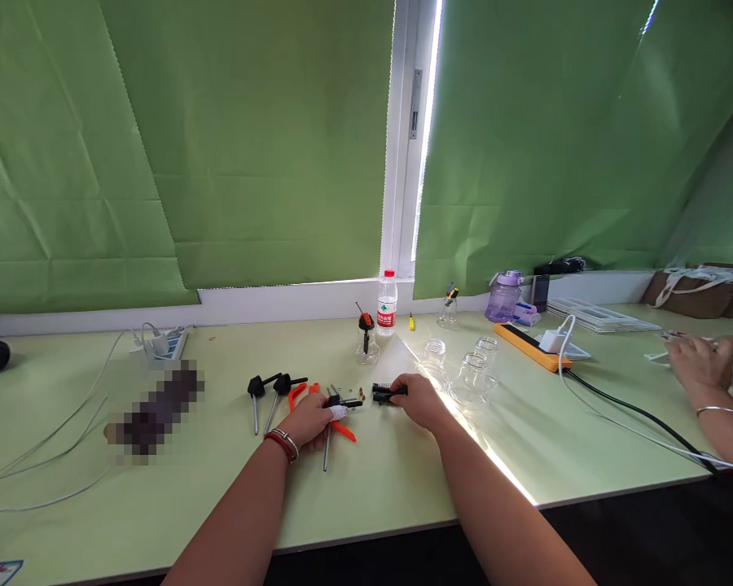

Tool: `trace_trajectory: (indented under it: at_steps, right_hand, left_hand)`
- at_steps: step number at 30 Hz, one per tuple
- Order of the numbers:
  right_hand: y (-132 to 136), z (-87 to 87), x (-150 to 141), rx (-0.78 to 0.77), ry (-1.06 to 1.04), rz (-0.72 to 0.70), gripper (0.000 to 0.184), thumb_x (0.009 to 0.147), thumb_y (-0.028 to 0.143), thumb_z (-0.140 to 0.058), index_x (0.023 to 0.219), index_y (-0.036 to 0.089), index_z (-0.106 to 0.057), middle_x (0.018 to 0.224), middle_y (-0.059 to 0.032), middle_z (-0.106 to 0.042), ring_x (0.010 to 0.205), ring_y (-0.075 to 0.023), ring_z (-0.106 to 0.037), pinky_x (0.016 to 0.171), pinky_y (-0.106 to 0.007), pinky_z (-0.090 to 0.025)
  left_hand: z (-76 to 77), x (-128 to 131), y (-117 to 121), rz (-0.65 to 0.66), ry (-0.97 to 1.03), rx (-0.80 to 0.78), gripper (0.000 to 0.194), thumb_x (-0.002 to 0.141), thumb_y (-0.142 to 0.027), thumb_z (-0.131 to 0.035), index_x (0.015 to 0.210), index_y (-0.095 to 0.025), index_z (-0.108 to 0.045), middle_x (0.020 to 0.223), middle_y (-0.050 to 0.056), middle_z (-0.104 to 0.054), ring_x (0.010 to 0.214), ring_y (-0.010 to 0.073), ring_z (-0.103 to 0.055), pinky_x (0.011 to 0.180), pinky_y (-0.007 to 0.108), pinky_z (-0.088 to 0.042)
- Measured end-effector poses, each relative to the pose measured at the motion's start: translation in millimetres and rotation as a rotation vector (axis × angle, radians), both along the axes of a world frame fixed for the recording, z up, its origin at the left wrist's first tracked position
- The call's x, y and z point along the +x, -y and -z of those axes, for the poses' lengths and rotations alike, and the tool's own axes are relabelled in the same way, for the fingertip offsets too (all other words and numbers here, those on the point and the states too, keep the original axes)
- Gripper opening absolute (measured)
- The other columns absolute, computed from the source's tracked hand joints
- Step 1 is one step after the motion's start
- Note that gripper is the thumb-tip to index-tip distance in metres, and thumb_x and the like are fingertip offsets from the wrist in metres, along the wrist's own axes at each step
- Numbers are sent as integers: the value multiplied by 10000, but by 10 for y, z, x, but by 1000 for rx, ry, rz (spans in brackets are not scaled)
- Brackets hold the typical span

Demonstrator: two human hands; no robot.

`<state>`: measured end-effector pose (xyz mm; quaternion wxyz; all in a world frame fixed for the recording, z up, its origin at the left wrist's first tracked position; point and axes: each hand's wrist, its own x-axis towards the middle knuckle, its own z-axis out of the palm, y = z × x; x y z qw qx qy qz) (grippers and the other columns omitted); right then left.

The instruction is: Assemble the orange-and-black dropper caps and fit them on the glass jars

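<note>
My left hand (309,419), with white tape around one finger, is closed on a black-headed part (335,401) with a thin metal rod (326,456) pointing down from it. My right hand (421,399) pinches the end of a black ridged part (382,394), with what looks like a spring along it, just right of my left hand. Between the hands lie tiny brass-coloured pieces (362,394). Orange curved pieces (296,395) lie beside and partly under my left hand. Two similar black heads with metal rods (256,399) rest to the left.
Clear glass jars (471,378) stand right of my right hand. Behind are a glass holding an orange-and-black tool (366,325), a water bottle (387,305) and a yellow cutter (411,322). An orange power strip (525,346) trails cables. Another person's hands (702,362) work at far right.
</note>
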<state>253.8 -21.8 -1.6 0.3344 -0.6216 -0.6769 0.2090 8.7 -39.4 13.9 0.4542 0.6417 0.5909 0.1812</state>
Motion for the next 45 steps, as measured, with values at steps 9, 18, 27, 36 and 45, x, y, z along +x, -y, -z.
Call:
trace_trajectory:
  at_steps: [9,18,27,36,45]
  right_hand:
    - [14,-17,44,-67,-20,45,110,691,285,-622,691,184,-665,715,-39,-644,611,-133,-535,539,-237,-373]
    - [16,-35,67,-74,-44,103,116,701,281,-581,684,178,-631,696,-24,-644,602,-126,-544,515,-219,-374]
    - [128,-55,-224,43,176,-124,151,678,361,-672,739,223,-682,775,-5,-657,729,-155,-555,625,-246,-365]
    - [48,-34,-212,54,346,-128,217,613,349,-748,760,201,-687,852,-36,-626,874,-196,-535,717,-265,-370]
    - [94,1,-275,148,341,-108,487,748,421,-612,1178,200,-549,1308,-88,-473,1214,-253,-379,988,-359,-289]
  left_hand:
    - [32,-10,-26,22,16,24,333,736,-530,-550,732,-206,-473,413,-46,-478,337,120,-457,305,206,-321]
    - [-14,4,8,1,34,15,331,707,-519,-578,726,-206,-474,391,-41,-482,337,135,-458,291,211,-308]
    - [76,-26,-36,9,67,34,341,698,-538,-576,706,-207,-495,401,-25,-499,332,140,-455,303,220,-299]
    - [67,-27,-37,2,65,36,312,699,-507,-579,697,-204,-503,426,-13,-512,346,157,-477,302,233,-316]
    - [46,-22,-21,0,58,34,304,708,-498,-578,695,-202,-508,395,-27,-487,335,142,-466,304,217,-308]
